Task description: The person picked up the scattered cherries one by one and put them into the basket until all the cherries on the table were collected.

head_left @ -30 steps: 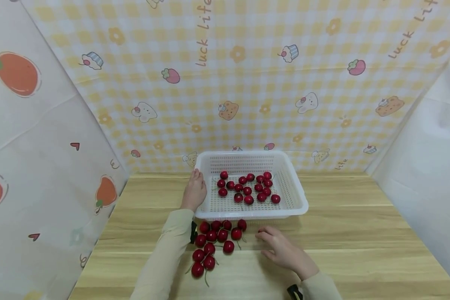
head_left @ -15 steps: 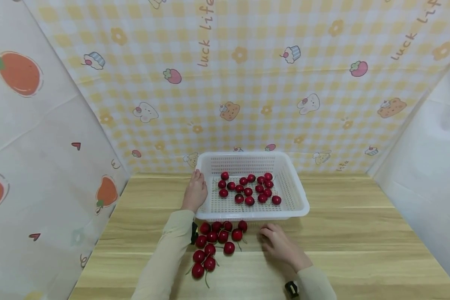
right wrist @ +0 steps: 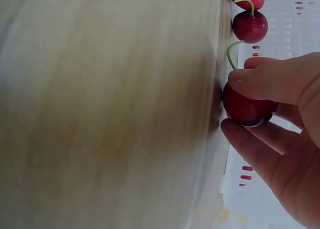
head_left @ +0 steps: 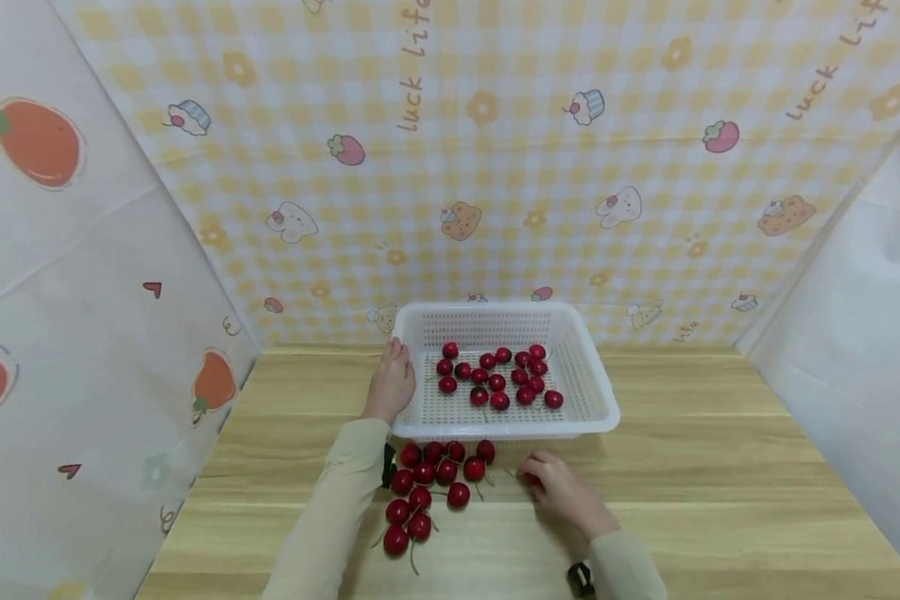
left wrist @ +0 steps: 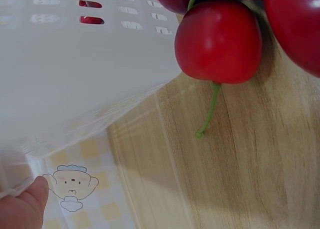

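Note:
A white plastic basket (head_left: 504, 430) holding several cherries stands on the wooden table. My left hand (head_left: 392, 383) holds its left rim; the left wrist view shows one fingertip (left wrist: 31, 201) at that rim. In front of the basket, my right hand (head_left: 564, 493) pinches a dark red cherry (right wrist: 248, 105) between thumb and fingers. This cherry has a green stem and is mostly covered by the hand in the head view. Left of the right hand lies a loose group of stemmed cherries (head_left: 446, 472) on the table, close to the basket's front wall.
Pale wood table (head_left: 705, 467) extends on both sides of the basket. A yellow checked cloth (head_left: 495, 183) hangs right behind it. White cloths stand at left (head_left: 105, 350) and right (head_left: 855, 333). The left forearm (head_left: 330, 508) lies beside the loose cherries.
My right hand has shifted slightly right, and its fingers have closed round a cherry, whose stem now sticks out leftward. The left hand and basket stay in place.

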The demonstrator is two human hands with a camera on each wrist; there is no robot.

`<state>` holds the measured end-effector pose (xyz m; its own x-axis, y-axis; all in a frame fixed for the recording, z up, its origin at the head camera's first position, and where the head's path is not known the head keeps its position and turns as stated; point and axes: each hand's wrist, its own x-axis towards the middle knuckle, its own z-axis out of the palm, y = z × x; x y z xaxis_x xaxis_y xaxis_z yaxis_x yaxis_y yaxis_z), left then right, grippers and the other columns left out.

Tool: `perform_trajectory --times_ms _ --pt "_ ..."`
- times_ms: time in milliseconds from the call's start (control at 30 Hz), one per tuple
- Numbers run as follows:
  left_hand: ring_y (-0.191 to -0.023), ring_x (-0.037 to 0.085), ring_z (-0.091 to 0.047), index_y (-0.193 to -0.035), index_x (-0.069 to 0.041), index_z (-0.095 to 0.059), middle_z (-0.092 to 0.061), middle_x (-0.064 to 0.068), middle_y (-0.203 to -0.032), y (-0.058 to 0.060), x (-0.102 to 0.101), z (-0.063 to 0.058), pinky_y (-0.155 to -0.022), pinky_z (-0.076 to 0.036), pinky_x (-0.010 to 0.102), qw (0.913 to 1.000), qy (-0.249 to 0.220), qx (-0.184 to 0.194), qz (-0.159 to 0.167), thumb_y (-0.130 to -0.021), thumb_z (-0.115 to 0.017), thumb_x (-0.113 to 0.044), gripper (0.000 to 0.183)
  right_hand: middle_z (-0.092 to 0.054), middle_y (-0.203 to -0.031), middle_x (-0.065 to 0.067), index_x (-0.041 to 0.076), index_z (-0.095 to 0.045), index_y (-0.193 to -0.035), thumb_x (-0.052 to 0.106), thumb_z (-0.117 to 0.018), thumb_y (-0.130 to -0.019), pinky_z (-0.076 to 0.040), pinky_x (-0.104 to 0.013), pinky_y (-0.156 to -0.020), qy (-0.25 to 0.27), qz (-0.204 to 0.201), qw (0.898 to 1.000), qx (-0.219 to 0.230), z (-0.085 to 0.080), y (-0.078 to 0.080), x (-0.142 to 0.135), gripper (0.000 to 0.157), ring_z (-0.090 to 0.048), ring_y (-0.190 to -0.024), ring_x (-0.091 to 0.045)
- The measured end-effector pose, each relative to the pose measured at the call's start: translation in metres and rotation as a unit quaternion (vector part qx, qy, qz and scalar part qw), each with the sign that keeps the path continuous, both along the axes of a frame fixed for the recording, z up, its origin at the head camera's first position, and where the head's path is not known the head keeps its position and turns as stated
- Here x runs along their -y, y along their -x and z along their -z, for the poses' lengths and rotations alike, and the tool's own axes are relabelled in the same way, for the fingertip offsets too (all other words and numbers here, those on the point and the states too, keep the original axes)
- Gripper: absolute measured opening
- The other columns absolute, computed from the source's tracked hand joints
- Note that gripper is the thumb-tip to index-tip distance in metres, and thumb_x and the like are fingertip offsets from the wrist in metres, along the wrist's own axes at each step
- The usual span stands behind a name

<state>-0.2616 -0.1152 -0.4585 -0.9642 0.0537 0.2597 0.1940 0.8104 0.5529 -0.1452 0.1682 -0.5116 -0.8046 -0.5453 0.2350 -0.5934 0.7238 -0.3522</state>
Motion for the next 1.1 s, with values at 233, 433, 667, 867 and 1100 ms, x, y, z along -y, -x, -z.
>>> perform_trajectory --times_ms 233,433,667,867,1100 --pt "-0.132 0.037 -0.025 -0.126 0.014 -0.043 -0.032 0.028 -0.139 -0.001 0.0 -0.001 -0.108 -0.024 0.044 1.0 0.002 -0.001 0.003 -0.092 -0.044 -0.006 0.04 -0.059 -0.082 -0.002 0.004 -0.066 -0.085 -0.01 -0.069 -0.06 -0.054 -0.027 -0.067 0.013 -0.015 1.0 -0.017 -0.004 0.001 -0.002 0.028 -0.058 -0.074 -0.017" --pt "-0.133 0.037 -0.025 -0.126 0.014 -0.043 -0.032 0.028 -0.139 -0.002 0.0 -0.003 -0.109 -0.024 0.044 1.0 0.004 0.003 0.002 -0.092 -0.044 -0.006 0.04 -0.058 -0.081 -0.002 0.003 -0.065 -0.083 -0.008 -0.071 -0.063 -0.053 -0.023 -0.064 0.036 -0.045 0.998 -0.03 -0.021 -0.003 -0.002 0.024 -0.059 -0.072 -0.015" --pt "-0.132 0.037 -0.026 -0.126 0.014 -0.043 -0.033 0.028 -0.138 -0.001 0.0 -0.002 -0.109 -0.024 0.043 1.0 0.002 -0.006 0.004 -0.091 -0.045 -0.005 0.04 -0.057 -0.079 0.0 0.006 -0.062 -0.083 -0.01 -0.07 -0.064 -0.05 -0.016 -0.059 0.059 -0.096 0.994 -0.009 -0.067 -0.012 0.005 0.026 -0.057 -0.069 -0.008" --pt "-0.132 0.037 -0.026 -0.125 0.015 -0.044 -0.034 0.028 -0.138 -0.001 0.001 -0.002 -0.109 -0.025 0.044 1.0 0.001 -0.008 0.0 -0.091 -0.045 -0.004 0.039 -0.057 -0.076 0.003 0.011 -0.057 -0.081 -0.01 -0.071 -0.062 -0.049 -0.014 -0.058 0.101 -0.139 0.985 -0.028 -0.112 -0.006 0.005 0.032 -0.054 -0.067 -0.004" --pt "-0.133 0.037 -0.025 -0.126 0.014 -0.043 -0.032 0.028 -0.139 -0.003 0.0 -0.004 -0.109 -0.024 0.045 1.0 -0.005 0.006 -0.001 -0.091 -0.044 -0.006 0.04 -0.061 -0.084 0.0 0.008 -0.059 -0.087 -0.004 -0.072 -0.068 -0.052 -0.023 -0.067 0.063 -0.132 0.988 -0.051 -0.147 0.025 -0.001 0.027 -0.057 -0.076 -0.01"
